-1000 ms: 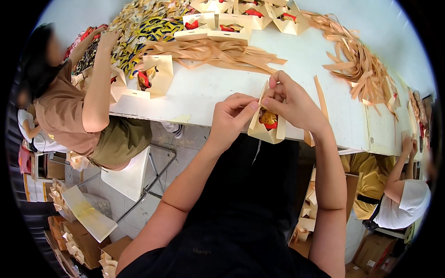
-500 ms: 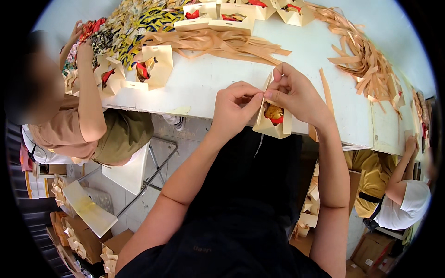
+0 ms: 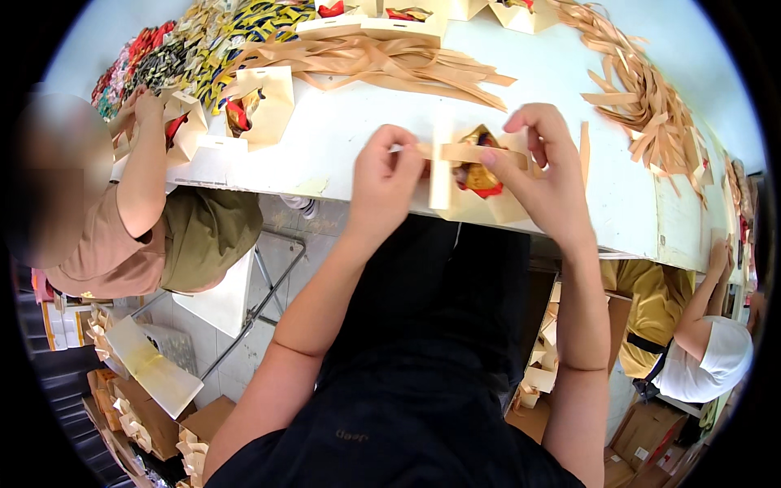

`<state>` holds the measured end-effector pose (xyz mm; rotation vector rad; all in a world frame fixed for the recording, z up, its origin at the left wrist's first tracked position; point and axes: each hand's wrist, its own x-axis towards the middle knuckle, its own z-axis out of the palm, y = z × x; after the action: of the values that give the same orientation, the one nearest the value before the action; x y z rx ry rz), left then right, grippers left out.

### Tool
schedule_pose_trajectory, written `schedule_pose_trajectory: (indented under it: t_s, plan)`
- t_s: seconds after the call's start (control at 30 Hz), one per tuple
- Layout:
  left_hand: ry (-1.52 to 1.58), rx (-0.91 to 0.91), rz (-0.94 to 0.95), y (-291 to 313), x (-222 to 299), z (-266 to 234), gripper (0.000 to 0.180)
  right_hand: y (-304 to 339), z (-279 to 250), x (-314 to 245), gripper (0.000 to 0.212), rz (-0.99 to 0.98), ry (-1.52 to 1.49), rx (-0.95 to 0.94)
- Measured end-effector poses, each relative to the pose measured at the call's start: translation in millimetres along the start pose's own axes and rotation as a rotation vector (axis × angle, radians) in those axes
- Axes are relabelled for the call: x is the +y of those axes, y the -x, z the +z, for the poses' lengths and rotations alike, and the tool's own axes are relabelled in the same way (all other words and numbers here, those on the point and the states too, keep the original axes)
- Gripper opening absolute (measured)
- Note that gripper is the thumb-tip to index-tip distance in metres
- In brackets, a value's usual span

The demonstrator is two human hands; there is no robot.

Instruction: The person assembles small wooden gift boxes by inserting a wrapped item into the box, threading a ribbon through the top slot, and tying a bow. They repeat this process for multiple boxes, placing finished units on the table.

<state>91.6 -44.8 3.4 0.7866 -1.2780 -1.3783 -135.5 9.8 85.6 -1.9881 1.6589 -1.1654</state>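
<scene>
A cream cardboard box [image 3: 496,211] with gold-and-red wrapped sweets [image 3: 481,180] inside stands at the table's near edge between my hands. A peach ribbon [image 3: 465,153] runs across it, passing the upright cream flap. My left hand [image 3: 386,180] is closed, pinching the ribbon's end left of the flap. On the right side, my right hand [image 3: 551,175] has its thumb laid over the ribbon and its fingers curled around the other stretch; the exact grip is partly hidden.
Peach ribbons lie in a long bundle [image 3: 366,63] behind the box, with another pile [image 3: 647,106] at the right. Wrapped sweets [image 3: 191,53] are heaped at the far left near more filled boxes [image 3: 272,106]. Co-workers sit at left and right. A folding chair [image 3: 215,293] stands lower left.
My hands have moved apart, drawing the ribbon out across the box between them. The box has turned, its flap now upright on the left and its sweets more exposed.
</scene>
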Motion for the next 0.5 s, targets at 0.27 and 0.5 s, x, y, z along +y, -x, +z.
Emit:
schedule_pose_trajectory:
  t_s: [0.27, 0.5]
  plan:
    - [0.112, 0.006, -0.180, -3, 19, -19, 0.013, 33, 11, 42, 0.062, 0.179, -0.326, 0.106]
    - [-0.273, 0.131, -0.050, -9, 23, -29, 0.015, 27, -27, 47, 0.050, 0.410, -0.186, -0.171]
